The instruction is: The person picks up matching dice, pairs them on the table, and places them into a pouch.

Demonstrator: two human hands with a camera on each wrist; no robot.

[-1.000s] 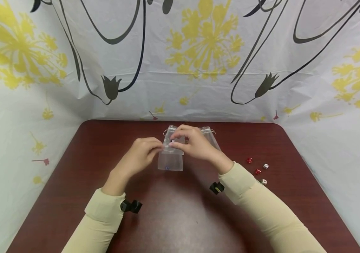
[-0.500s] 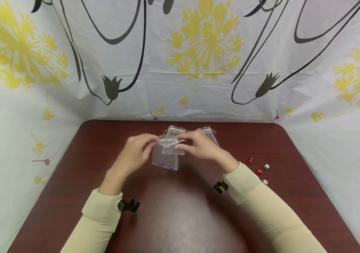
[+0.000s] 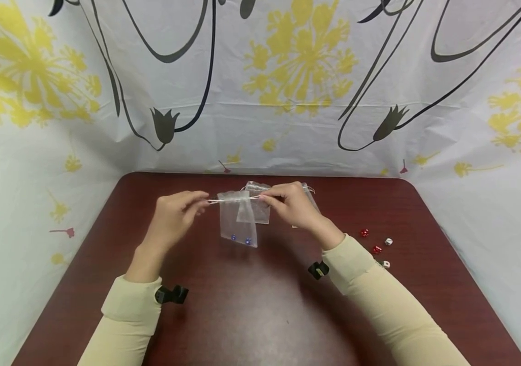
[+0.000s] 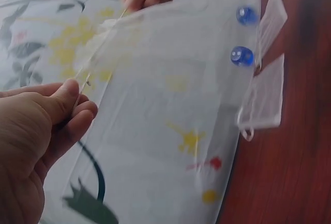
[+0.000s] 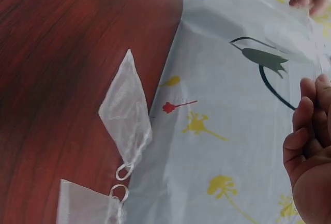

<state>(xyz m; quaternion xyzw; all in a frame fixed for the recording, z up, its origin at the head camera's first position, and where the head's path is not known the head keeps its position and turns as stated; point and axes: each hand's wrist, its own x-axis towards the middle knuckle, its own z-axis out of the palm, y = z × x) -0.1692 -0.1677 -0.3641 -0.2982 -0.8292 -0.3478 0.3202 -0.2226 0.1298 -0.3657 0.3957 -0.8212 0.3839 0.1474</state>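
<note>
A sheer white drawstring bag [image 3: 235, 216] hangs between my two hands, its drawn string stretched sideways along the top. Two blue dice [image 4: 242, 56] lie in its bottom corners. My left hand [image 3: 174, 218] pinches the string's left end between thumb and fingers, a short way out from the bag. On the other side, my right hand [image 3: 296, 206] pinches the right end close to the bag's edge. The bag's mouth looks gathered only slightly along the string. In the right wrist view the held bag is blurred at the upper right, beyond the right hand's fingers [image 5: 305, 125].
Two more sheer bags lie at the table's back edge: one bag [image 3: 260, 213] behind the held one, another bag [image 3: 311, 198] partly behind my right hand. Red dice [image 3: 364, 233] and white dice [image 3: 389, 241] sit on the right of the dark red table [image 3: 251, 315]. Patterned cloth [image 3: 260, 127] stands behind.
A die held in the right fingers has gone into the bag, which now shows two blue dice. Both hands have taken the string ends, and the left hand has pulled outward to the left.
</note>
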